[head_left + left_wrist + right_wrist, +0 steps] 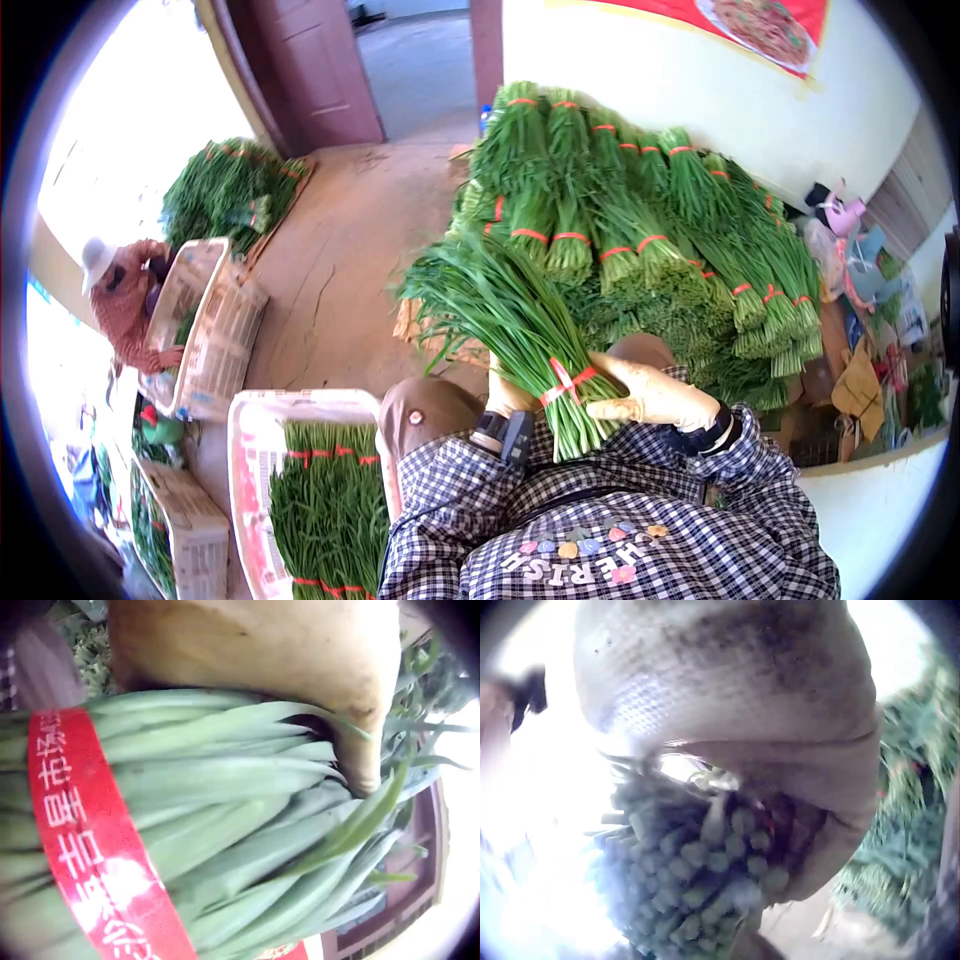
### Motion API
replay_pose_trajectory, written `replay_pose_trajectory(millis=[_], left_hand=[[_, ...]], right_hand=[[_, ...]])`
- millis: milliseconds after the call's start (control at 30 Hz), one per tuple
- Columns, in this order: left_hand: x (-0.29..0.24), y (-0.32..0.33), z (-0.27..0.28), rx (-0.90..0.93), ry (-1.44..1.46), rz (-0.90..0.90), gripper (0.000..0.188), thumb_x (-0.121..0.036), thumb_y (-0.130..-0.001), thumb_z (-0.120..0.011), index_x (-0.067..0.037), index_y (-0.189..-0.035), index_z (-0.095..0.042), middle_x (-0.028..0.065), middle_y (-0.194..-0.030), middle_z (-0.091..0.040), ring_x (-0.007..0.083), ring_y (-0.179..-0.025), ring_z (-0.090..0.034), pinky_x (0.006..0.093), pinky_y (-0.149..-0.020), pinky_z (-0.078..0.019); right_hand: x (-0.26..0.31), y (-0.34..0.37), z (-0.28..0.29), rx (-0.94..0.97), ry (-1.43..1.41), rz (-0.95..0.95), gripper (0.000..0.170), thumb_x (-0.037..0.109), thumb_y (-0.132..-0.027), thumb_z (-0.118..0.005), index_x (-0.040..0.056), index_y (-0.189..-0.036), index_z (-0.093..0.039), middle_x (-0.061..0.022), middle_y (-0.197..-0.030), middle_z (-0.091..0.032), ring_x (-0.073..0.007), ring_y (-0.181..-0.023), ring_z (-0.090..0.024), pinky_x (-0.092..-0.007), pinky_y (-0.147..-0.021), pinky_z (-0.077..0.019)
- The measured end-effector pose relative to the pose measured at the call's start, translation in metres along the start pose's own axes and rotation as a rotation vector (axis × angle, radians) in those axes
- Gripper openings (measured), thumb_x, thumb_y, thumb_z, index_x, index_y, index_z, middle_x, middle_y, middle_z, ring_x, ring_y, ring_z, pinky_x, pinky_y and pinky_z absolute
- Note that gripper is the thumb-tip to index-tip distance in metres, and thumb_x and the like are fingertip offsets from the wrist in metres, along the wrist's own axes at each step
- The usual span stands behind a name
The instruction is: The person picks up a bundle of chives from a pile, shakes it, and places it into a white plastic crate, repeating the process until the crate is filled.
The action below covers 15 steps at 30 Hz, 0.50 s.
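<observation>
A bunch of garlic chives (pixel 495 305) lies slantwise over my lap, its leaves pointing up and left and its cut stem ends towards me. Red tape (pixel 566 384) crosses the stems. My gloved left hand (pixel 510 393) holds the bunch from below and is mostly hidden by it. In the left wrist view, one glove finger (pixel 358 746) bends over the leaves beyond a printed red band (pixel 90 817). At the stem end, my gloved right hand (pixel 652 393) grips the bunch; the right wrist view shows the glove (pixel 735 682) curled round the stem ends (pixel 697 877).
A large pile of tied bunches (pixel 600 220) stands ahead against the wall. At my left is a white crate (pixel 245 440) with tied bunches (pixel 330 500) inside. Further left, a person in a white hat (pixel 130 300) leans over another crate (pixel 225 340). More greens (pixel 225 190) lie behind.
</observation>
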<state>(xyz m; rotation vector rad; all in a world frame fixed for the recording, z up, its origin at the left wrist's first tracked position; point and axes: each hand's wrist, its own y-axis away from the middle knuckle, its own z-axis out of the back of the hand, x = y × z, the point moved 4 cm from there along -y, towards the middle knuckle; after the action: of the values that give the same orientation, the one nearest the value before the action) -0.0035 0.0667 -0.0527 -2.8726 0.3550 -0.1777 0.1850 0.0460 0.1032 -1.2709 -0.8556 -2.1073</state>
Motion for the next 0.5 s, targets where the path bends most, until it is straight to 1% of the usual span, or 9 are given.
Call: replay_pose_trajectory(millis=[33, 67, 100, 200, 233, 267, 333, 400, 500], left_hand=[[-0.012, 0.009, 0.0, -0.191, -0.169, -0.105, 0.064, -0.059, -0.101, -0.051, -0.007, -0.138, -0.061, 0.0146, -0.138, -0.064, 0.0353, -0.125, -0.061, 0.0523, -0.111, -0.047], [-0.026, 0.016, -0.001, -0.381, -0.333, -0.205, 0.065, -0.062, -0.1, -0.052, -0.008, -0.135, -0.062, 0.0133, -0.134, -0.066, 0.0333, -0.123, -0.062, 0.0519, -0.11, -0.048], [-0.037, 0.023, 0.007, -0.414, -0.343, -0.232, 0.067, -0.063, -0.099, -0.053, -0.008, -0.134, -0.063, 0.0133, -0.134, -0.066, 0.033, -0.123, -0.062, 0.0513, -0.11, -0.0481], [-0.051, 0.032, 0.003, -0.441, -0.357, -0.315, 0.063, -0.06, -0.099, -0.054, -0.008, -0.132, -0.064, 0.0113, -0.13, -0.068, 0.031, -0.119, -0.063, 0.0489, -0.107, -0.0505], [-0.057, 0.033, 0.009, -0.436, -0.346, -0.329, 0.063, -0.06, -0.099, -0.054, -0.008, -0.132, -0.064, 0.0113, -0.13, -0.068, 0.031, -0.119, -0.063, 0.0489, -0.107, -0.0505], [-0.063, 0.033, 0.015, -0.429, -0.31, -0.36, 0.061, -0.059, -0.1, -0.054, -0.008, -0.131, -0.065, 0.0105, -0.129, -0.069, 0.0299, -0.117, -0.064, 0.0479, -0.104, -0.0517], [-0.067, 0.033, 0.017, -0.407, -0.271, -0.424, 0.057, -0.057, -0.099, -0.057, -0.009, -0.128, -0.066, 0.0087, -0.124, -0.07, 0.0272, -0.112, -0.066, 0.0457, -0.1, -0.0542], [-0.073, 0.032, 0.015, -0.372, -0.221, -0.425, 0.058, -0.057, -0.098, -0.06, -0.008, -0.129, -0.066, 0.0087, -0.126, -0.07, 0.0277, -0.113, -0.066, 0.0459, -0.101, -0.0536], [-0.077, 0.03, 0.002, -0.343, -0.201, -0.469, 0.057, -0.056, -0.099, -0.06, -0.008, -0.13, -0.066, 0.0089, -0.128, -0.07, 0.0281, -0.114, -0.066, 0.0456, -0.103, -0.0527]], right_hand=[[0.004, -0.01, -0.001, -0.101, 0.215, 0.154, 0.082, 0.024, -0.091, -0.082, 0.0026, -0.157, -0.038, -0.0196, -0.148, -0.056, -0.025, -0.131, -0.058, -0.0379, -0.111, -0.0474], [0.007, -0.017, -0.002, -0.114, 0.151, 0.174, 0.074, 0.025, -0.091, -0.082, 0.0076, -0.153, -0.046, -0.0151, -0.138, -0.063, -0.0233, -0.125, -0.062, -0.0362, -0.109, -0.0489], [0.022, -0.022, -0.007, -0.131, 0.211, 0.194, 0.068, 0.024, -0.09, -0.082, 0.0092, -0.149, -0.051, -0.0137, -0.132, -0.065, -0.0249, -0.121, -0.063, -0.0362, -0.107, -0.05], [0.049, -0.041, -0.03, -0.246, 0.582, 0.388, 0.049, 0.021, -0.087, -0.082, 0.0112, -0.133, -0.065, -0.0115, -0.117, -0.067, -0.0278, -0.107, -0.066, -0.0378, -0.097, -0.053], [0.055, -0.048, -0.035, -0.298, 0.611, 0.495, 0.034, 0.02, -0.088, -0.08, 0.0094, -0.119, -0.07, -0.0104, -0.106, -0.068, -0.0284, -0.096, -0.066, -0.0392, -0.089, -0.0534], [0.055, -0.057, -0.04, -0.285, 0.625, 0.499, 0.034, 0.02, -0.088, -0.08, 0.0094, -0.119, -0.07, -0.0104, -0.106, -0.068, -0.0284, -0.096, -0.066, -0.0392, -0.089, -0.0534], [0.061, -0.067, -0.048, -0.292, 0.703, 0.566, 0.015, 0.019, -0.091, -0.074, 0.0097, -0.102, -0.071, -0.0087, -0.089, -0.066, -0.0291, -0.085, -0.065, -0.0388, -0.079, -0.0531], [0.066, -0.064, -0.05, -0.258, 0.813, 0.548, 0.009, 0.018, -0.095, -0.069, 0.0093, -0.096, -0.069, -0.0078, -0.086, -0.066, -0.0262, -0.08, -0.065, -0.0386, -0.077, -0.0532], [0.072, -0.046, -0.041, 0.068, 0.578, 0.421, 0.013, 0.02, -0.096, -0.07, 0.0079, -0.092, -0.068, -0.0052, -0.089, -0.069, -0.0217, -0.082, -0.067, -0.0356, -0.076, -0.0551]])
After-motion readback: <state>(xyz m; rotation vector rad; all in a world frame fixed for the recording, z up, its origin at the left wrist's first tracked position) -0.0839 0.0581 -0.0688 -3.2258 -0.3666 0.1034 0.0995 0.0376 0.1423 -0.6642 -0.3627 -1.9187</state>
